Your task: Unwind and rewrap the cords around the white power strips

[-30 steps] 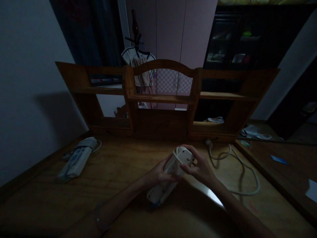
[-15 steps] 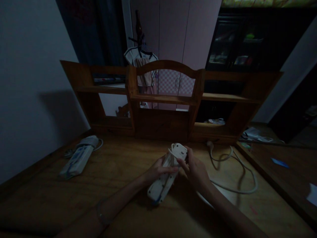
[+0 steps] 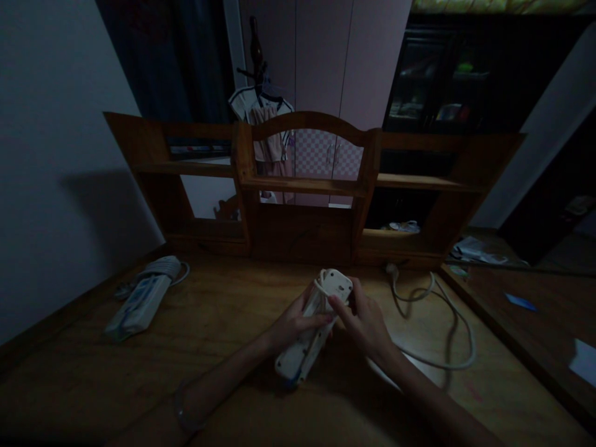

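Observation:
A white power strip (image 3: 294, 360) is held tilted above the wooden desk, its screwed underside facing me. My left hand (image 3: 298, 323) is closed around its middle, thumb across the back. At the far end my right hand (image 3: 365, 316) grips the strip's edge, with the thumb pressing near a loop of cord. That white cord (image 3: 322, 287) wraps over the upper part of the strip. Its loose length (image 3: 468, 335) curves across the desk on the right and ends in a plug (image 3: 392, 270). Some of the cord is hidden behind my right forearm.
Another power strip (image 3: 144, 301) with its cord coiled on top lies at the left by the wall. A wooden shelf unit (image 3: 302, 239) stands along the back of the desk (image 3: 209, 310). To the right, a lower surface bears a blue card (image 3: 520, 302) and white paper (image 3: 584, 363).
The view has shifted slightly, so the surroundings sit a little further left. Both hands keep their hold on the power strip, and the cord loop has moved only slightly.

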{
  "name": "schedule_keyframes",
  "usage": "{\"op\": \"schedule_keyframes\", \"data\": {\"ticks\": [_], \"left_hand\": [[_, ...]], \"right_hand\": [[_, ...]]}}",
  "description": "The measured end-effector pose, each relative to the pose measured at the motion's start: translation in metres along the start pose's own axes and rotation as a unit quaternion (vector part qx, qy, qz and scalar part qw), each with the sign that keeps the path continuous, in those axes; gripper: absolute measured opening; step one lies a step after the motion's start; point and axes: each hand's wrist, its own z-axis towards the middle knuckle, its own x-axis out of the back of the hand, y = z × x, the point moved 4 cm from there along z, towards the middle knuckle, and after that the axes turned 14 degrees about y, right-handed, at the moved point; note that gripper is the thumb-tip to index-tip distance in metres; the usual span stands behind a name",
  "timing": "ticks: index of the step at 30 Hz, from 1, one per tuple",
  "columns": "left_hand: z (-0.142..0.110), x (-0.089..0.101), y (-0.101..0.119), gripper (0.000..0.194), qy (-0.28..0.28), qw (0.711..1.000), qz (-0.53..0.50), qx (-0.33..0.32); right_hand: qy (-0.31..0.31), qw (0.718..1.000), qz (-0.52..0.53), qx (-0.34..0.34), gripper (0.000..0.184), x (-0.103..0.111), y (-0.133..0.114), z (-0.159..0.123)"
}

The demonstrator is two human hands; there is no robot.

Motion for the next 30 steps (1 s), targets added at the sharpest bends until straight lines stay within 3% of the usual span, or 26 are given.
{"op": "schedule_keyframes", "data": {"ticks": [4, 7, 22, 30], "left_hand": [[-0.003, -0.006, 0.013, 0.052, 0.042, 0.993, 0.041, -0.1], [-0.005, -0.011, 0.015, 0.056, 0.056, 0.986, 0.072, -0.136], [-0.007, -0.013, 0.016, 0.056, 0.063, 0.977, 0.134, -0.156], [-0.004, -0.012, 0.014, 0.056, 0.044, 0.979, 0.123, -0.158]], "right_hand": [[0.011, 0.999, -0.05, -0.017, 0.044, 0.002, -0.002, -0.001], [0.016, 0.996, -0.08, -0.03, 0.048, 0.003, -0.003, 0.0], [0.0, 0.997, 0.039, -0.062, 0.036, -0.001, -0.001, 0.0], [0.004, 0.999, -0.035, -0.029, 0.027, 0.002, -0.002, -0.003]]}}
